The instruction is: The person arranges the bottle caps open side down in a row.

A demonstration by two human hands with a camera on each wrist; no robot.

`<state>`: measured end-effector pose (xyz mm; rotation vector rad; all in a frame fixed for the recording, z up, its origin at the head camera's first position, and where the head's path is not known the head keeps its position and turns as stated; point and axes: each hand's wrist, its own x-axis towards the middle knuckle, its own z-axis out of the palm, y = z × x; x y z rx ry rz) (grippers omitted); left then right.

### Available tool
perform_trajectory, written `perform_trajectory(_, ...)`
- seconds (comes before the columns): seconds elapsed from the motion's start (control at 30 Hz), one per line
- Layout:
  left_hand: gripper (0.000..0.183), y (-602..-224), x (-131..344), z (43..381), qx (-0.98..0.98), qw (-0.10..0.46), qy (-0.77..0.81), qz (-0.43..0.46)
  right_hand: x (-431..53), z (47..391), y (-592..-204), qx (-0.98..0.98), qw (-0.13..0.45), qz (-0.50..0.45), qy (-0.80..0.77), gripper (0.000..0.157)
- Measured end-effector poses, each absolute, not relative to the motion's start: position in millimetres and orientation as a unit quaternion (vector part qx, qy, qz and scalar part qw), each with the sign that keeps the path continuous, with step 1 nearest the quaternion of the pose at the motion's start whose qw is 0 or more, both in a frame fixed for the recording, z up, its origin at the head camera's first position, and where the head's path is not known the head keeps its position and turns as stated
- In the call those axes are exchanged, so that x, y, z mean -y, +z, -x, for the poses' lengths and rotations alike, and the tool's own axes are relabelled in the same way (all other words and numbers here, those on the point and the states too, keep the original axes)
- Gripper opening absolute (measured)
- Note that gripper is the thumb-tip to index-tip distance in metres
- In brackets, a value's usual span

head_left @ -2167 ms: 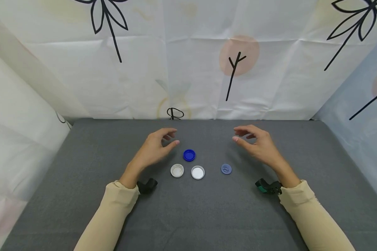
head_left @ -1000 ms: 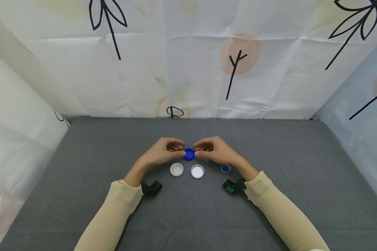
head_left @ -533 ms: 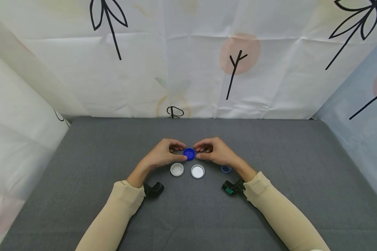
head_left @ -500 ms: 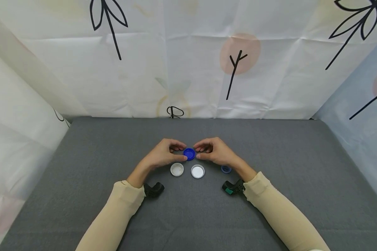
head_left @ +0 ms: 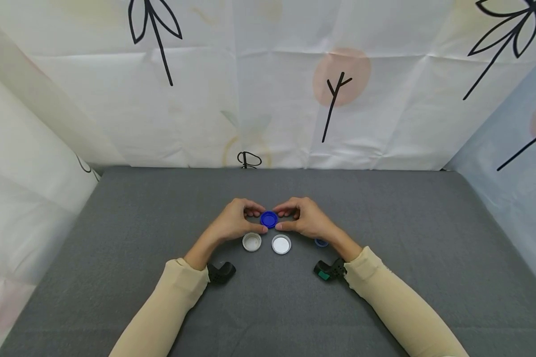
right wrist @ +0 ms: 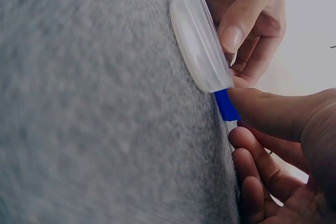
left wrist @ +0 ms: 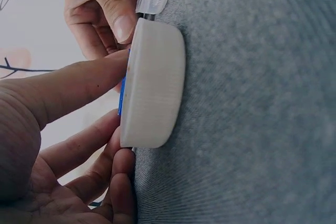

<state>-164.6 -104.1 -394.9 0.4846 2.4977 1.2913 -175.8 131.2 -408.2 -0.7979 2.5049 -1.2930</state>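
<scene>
A blue plastic cap lies hollow side up on the grey cloth, between both hands. My left hand holds its left side, thumb at the near rim and index finger at the far rim. From the right, my right hand holds it the same way, thumb near and fingers beyond. In the left wrist view an off-white cap hides most of the blue one. A translucent white cap partly covers it in the right wrist view.
Nearer the body sit the off-white cap and the white-centred cap, side by side. A paler blue cap is partly hidden under the right wrist. Printed white curtain hangs behind the grey-covered table.
From apart and raised, both hands have come in to either side of the blue cap. Thumbs and fingers have since drawn in to its rim. The caps have stayed in place.
</scene>
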Motion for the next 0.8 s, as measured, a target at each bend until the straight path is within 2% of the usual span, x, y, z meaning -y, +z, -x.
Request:
perform_trajectory(0.5, 0.036, -398, 101, 163, -0.876, 0.113, 0.438, -0.17, -130, 174, -407, -0.849, 0.091, 0.275, -0.441, 0.031)
perform_trajectory(0.8, 0.036, -383, 102, 159, -0.849, 0.101, 0.479, -0.2, -135, 172, -396, -0.815, 0.089, 0.291, -0.492, 0.031)
